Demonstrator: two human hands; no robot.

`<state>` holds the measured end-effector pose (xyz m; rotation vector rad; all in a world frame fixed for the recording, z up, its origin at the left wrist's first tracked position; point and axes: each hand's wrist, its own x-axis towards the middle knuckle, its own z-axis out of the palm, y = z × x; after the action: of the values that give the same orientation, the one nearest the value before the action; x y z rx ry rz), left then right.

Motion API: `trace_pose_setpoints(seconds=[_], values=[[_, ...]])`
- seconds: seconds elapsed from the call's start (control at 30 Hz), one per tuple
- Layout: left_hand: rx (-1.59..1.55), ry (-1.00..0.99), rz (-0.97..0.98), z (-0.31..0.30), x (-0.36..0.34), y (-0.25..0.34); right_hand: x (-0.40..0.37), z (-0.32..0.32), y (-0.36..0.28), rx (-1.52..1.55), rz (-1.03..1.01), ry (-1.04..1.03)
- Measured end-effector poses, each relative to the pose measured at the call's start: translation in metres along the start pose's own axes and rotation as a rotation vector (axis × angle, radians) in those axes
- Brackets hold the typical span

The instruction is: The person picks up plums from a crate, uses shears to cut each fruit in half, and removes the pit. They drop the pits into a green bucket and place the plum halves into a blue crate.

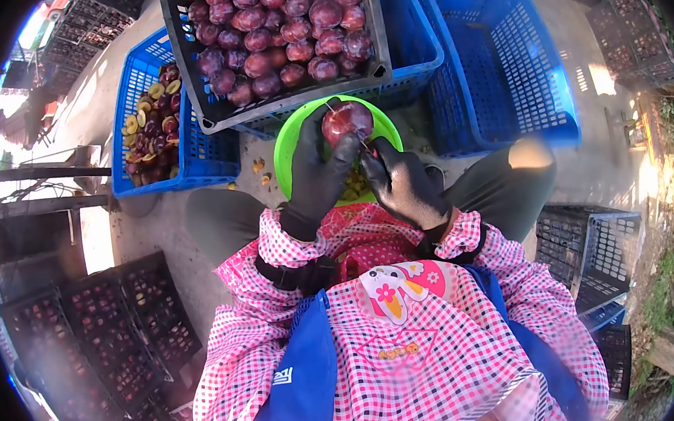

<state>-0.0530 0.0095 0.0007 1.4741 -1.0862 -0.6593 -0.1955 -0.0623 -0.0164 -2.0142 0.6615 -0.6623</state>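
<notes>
In the head view, my black-gloved left hand (318,166) is closed around a large dark red plum (347,124), with the thumb along its lower side. My right hand (405,182), also gloved in black, is pinched close against the plum's lower right side. A small reddish bit shows at its fingertips, but what it grips is mostly hidden. Both hands are over a bright green basin (388,128) with yellowish pieces (355,183) inside. The basin stands between my knees, in front of the pink checked apron (436,338).
Ahead, a black crate (378,46) full of plums rests on a blue crate (409,24). A blue crate (212,153) at left holds cut plum halves (155,126). Another blue crate (492,60) stands at right. Black crates of fruit (99,335) lie at lower left.
</notes>
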Motion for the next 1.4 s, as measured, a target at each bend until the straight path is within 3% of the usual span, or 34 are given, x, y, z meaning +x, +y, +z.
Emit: trace_pose_setpoints(seconds=[0.07,0.13,0.2,0.23,0.27,0.3,0.33,0.37,0.4,0.47,0.5,0.53,0.6,0.67,0.73,0.8,0.87,0.9,0.93,1.0,1.03,1.07,1.13,1.17,1.2,1.27,1.3,1.33,1.4], values=[[-0.883,0.066,-0.315,0.008,0.002,-0.007,0.003,-0.002,-0.005,-0.013,0.005,0.006],[-0.948,0.072,-0.361,0.009,0.0,-0.007,0.001,-0.004,-0.009,-0.077,0.064,0.0],[-0.417,0.072,-0.209,0.004,-0.001,-0.013,0.001,-0.006,-0.012,-0.014,0.099,-0.014],[-0.416,0.073,-0.212,0.004,-0.002,-0.015,-0.001,-0.005,-0.013,0.057,0.138,-0.024],[-0.206,0.076,-0.109,0.004,0.0,-0.018,-0.001,-0.003,-0.008,0.058,0.136,-0.023],[0.004,0.078,-0.006,0.003,0.003,-0.02,0.0,-0.001,0.0,0.208,0.134,-0.07],[0.004,0.076,-0.005,0.0,0.006,-0.023,0.0,0.001,0.007,0.358,0.134,-0.117],[0.058,0.023,-0.01,-0.005,0.009,-0.027,0.015,-0.021,-0.03,0.62,0.694,-0.226],[0.11,-0.031,-0.014,-0.007,0.01,-0.027,0.011,-0.021,-0.026,0.619,0.696,-0.222],[-0.078,-0.014,-0.102,-0.009,0.012,-0.024,0.006,-0.016,-0.018,-0.099,-0.144,0.119],[-0.272,0.016,-0.193,-0.009,0.014,-0.024,0.011,-0.013,-0.017,0.279,0.052,0.077],[-0.276,0.026,-0.201,-0.007,0.009,-0.027,0.009,-0.017,-0.016,0.269,0.02,0.231],[-0.655,0.0,-0.364,-0.004,0.005,-0.031,0.026,-0.038,-0.019,-0.112,-0.028,0.204],[-0.657,-0.087,-0.372,0.004,-0.001,-0.024,0.033,-0.031,0.005,-0.181,-0.148,0.219],[-0.506,-0.052,-0.195,0.013,-0.005,-0.021,0.036,-0.028,0.006,-0.076,0.044,0.035],[-0.521,0.053,-0.217,0.022,-0.005,-0.005,0.037,-0.021,0.011,-0.031,0.011,0.025],[-0.587,0.078,-0.62,0.025,-0.008,-0.002,0.032,-0.014,0.005,0.025,-0.095,0.099],[-0.56,0.155,-0.497,0.034,-0.01,-0.004,0.03,-0.016,-0.001,0.036,-0.194,0.194],[-0.567,0.165,-0.501,0.033,-0.01,-0.012,0.029,-0.02,-0.004,0.034,-0.193,0.181],[-1.193,-0.096,-0.692,0.029,-0.005,-0.008,0.026,-0.03,-0.009,-0.141,-0.308,0.083],[-0.639,-0.226,-0.258,0.028,-0.012,-0.001,0.025,-0.033,-0.013,-0.139,-0.333,0.047],[-0.645,-0.214,-0.263,0.032,-0.018,-0.033,0.024,-0.036,-0.012,-0.138,-0.332,0.033],[-1.093,-0.56,-0.514,0.04,-0.032,-0.121,0.024,-0.041,-0.01,-0.193,-0.619,-0.304],[-1.094,-0.554,-0.52,0.035,-0.036,-0.115,0.023,-0.04,-0.014,-0.23,-0.641,-0.466],[-1.114,-0.603,-0.605,0.028,-0.037,-0.096,0.018,-0.035,-0.009,-0.229,-0.63,-0.458],[-1.146,-0.684,-0.724,0.014,-0.02,-0.051,0.024,-0.029,0.012,0.619,0.327,-0.225],[-1.136,-0.55,-0.802,0.012,-0.013,-0.03,0.035,-0.038,0.006,0.846,0.507,-0.134],[-1.163,-0.535,-0.88,0.006,-0.007,-0.04,0.035,-0.03,0.032,1.087,0.516,-0.012],[-1.247,-0.346,-0.9,-0.001,-0.004,-0.028,0.039,-0.03,0.037,1.261,0.631,0.008]])
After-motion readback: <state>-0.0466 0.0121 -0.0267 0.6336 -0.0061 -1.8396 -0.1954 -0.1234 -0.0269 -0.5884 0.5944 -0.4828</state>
